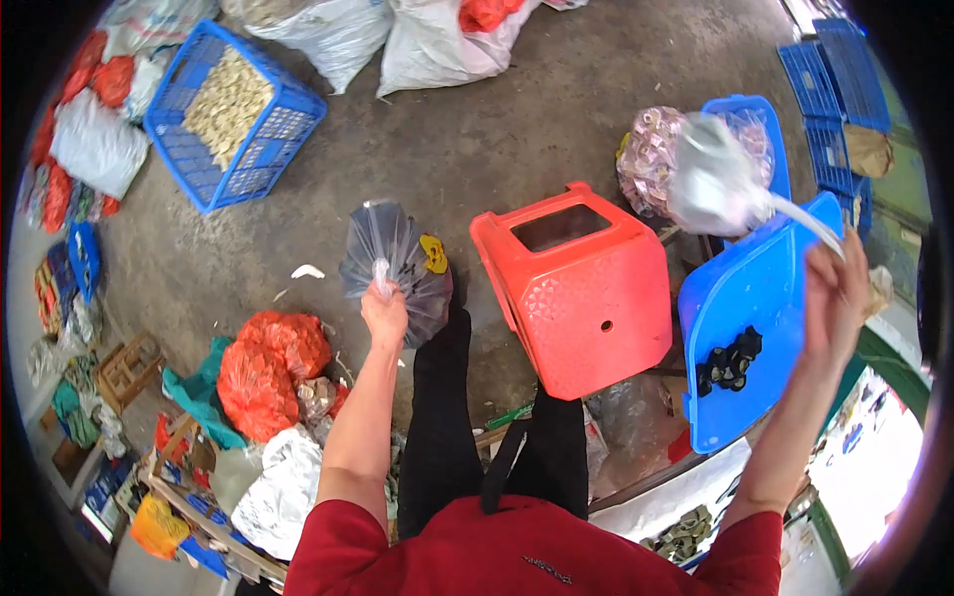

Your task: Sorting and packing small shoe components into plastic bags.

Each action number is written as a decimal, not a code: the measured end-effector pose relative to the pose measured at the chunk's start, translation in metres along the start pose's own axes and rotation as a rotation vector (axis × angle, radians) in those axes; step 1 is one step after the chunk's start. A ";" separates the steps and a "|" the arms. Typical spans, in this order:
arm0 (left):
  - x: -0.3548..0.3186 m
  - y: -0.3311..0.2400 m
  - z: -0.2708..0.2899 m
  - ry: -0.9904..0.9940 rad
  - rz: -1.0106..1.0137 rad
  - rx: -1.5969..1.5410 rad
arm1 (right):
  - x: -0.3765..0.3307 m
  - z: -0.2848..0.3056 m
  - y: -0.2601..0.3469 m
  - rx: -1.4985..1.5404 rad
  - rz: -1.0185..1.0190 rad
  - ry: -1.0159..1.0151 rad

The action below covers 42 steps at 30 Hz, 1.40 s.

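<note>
My left hand point(386, 313) is closed round the gathered neck of a clear plastic bag point(383, 238) with dark contents, which hangs by my leg above the concrete floor. A yellow patch shows at the bag's right side. Raised at the right, my right hand point(837, 288) grips the long twisted neck of a whitish plastic bag point(717, 174). Motion blurs that bag, so its contents cannot be made out. It hangs in front of a clear bag of pinkish pieces point(648, 164). Below it is a blue tray point(725, 288) holding several small black pieces point(730, 363).
A red plastic stool point(596, 328) stands before my legs. A blue crate point(263, 149) of pale pieces sits at the far left, near white sacks point(442, 50). Red bags point(263, 372) lie left of my legs. More blue crates point(830, 89) stack at the far right.
</note>
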<state>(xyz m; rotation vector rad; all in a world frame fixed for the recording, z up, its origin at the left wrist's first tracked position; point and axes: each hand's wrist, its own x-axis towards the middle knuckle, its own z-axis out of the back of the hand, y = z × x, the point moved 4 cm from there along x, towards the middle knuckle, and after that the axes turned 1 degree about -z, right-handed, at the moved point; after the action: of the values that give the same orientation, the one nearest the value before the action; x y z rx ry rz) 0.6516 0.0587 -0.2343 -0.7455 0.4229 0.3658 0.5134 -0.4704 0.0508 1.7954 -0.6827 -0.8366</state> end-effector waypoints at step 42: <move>-0.023 -0.113 -0.160 0.843 -0.643 0.265 | -0.596 0.174 -0.394 -0.494 -0.951 -1.024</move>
<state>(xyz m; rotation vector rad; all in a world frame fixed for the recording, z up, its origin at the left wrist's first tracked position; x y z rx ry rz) 0.6464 -0.1357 -0.2639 -0.7076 0.9606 -0.6313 0.0454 0.0242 -0.2257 1.0768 -0.1143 -2.3939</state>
